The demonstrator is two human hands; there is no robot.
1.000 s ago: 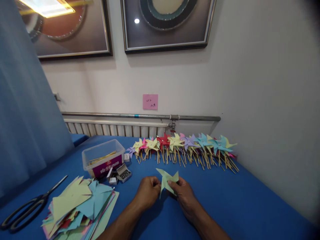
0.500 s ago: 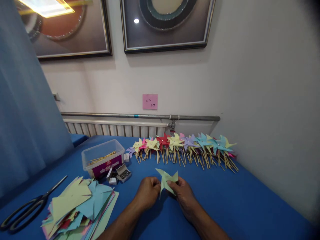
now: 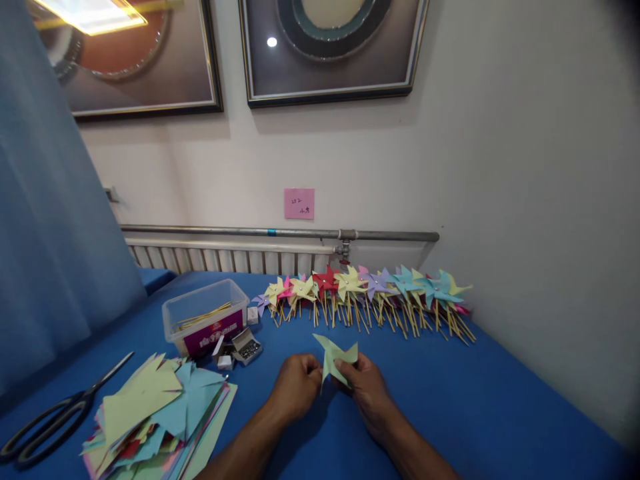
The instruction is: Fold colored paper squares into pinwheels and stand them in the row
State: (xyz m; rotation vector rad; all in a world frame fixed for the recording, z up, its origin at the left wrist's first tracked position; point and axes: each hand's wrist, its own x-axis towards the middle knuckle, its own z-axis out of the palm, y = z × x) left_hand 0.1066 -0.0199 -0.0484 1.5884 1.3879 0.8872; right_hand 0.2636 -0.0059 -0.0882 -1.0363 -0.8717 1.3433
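Note:
A pale green paper pinwheel (image 3: 331,358) is held above the blue table, its blades folded toward the middle. My right hand (image 3: 367,383) pinches it from the right, the thumb pressed on its centre and the other fingers behind. On the pinwheel's left side, my left hand (image 3: 300,381) is closed, fingers curled, close against the edge of the paper. Whatever sits in those fingertips is hidden. Left of that hand, small open boxes (image 3: 245,348) hold tiny metal pieces, and a stack of cut coloured paper (image 3: 145,393) lies nearer to me.
Finished pinwheels on sticks (image 3: 350,283) lie in a row along the table's back. A clear plastic tub (image 3: 205,300) contains thin wooden sticks. Black-handled scissors (image 3: 70,410) lie at far left, beside a blue curtain (image 3: 55,200). A pipe (image 3: 300,233) runs along the wall.
The pinwheel has tipped very slightly up and to the right in my right hand. Both hands stay almost where they were.

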